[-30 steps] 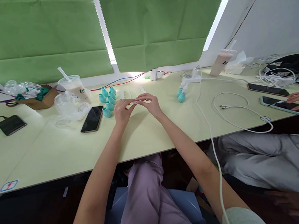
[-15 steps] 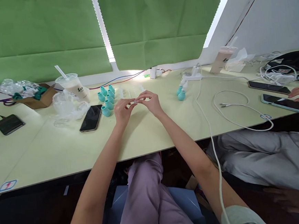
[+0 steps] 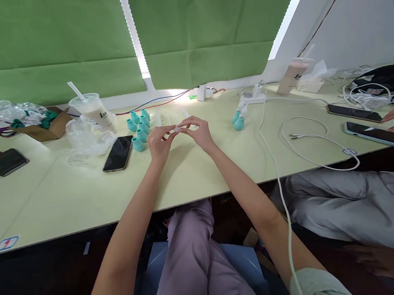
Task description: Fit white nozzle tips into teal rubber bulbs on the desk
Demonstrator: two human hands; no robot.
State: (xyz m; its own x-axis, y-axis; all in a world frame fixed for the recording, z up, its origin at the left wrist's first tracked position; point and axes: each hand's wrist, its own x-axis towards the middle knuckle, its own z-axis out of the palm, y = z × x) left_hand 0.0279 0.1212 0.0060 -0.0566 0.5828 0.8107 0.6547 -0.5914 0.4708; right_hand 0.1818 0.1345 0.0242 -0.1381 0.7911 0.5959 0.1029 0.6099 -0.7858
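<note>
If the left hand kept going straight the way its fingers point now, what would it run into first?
The left hand points right and slightly away, so it would first meet the small clear piece at its fingertips, then the right hand. Depth is hard to judge.

Bulbs (image 3: 138, 127) on table (image 3: 67, 194), phone (image 3: 117, 153) at their 7 o'clock, cup (image 3: 93, 111) at 9 o'clock.
</note>
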